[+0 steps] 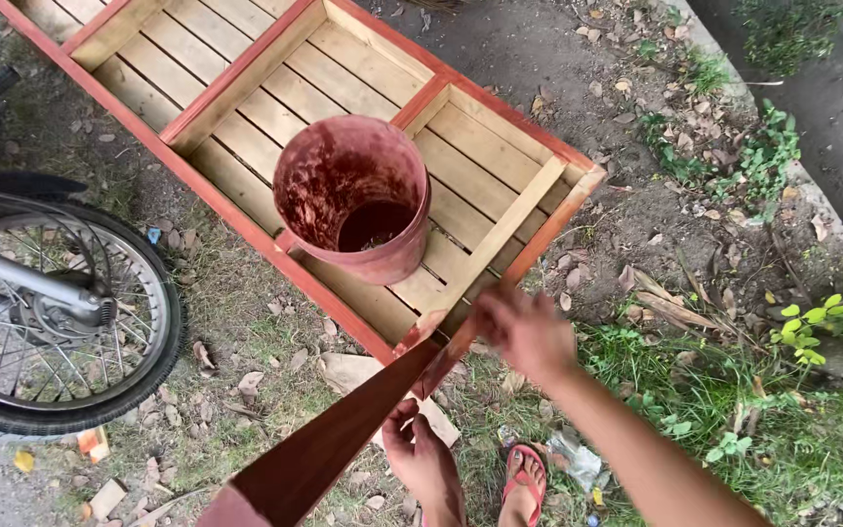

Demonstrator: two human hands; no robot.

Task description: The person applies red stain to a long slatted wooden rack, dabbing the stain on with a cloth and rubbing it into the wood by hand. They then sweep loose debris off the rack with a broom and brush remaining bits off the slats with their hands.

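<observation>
Red-brown plank (343, 439) — a long painted board running from the bottom edge up to the near corner of the wooden frame (500, 234), where its far end meets the red-painted rim. Our left hand (421, 459) curls under the plank near its middle, fingers closed on its edge. Our right hand (524, 332) sits at the plank's upper end by the frame corner — blurred, so we cannot tell its grip. A stained red bucket (353, 210) stands on the slats. A motorcycle wheel (51, 303) is at left; a foot in a red sandal (522, 483) below.
</observation>
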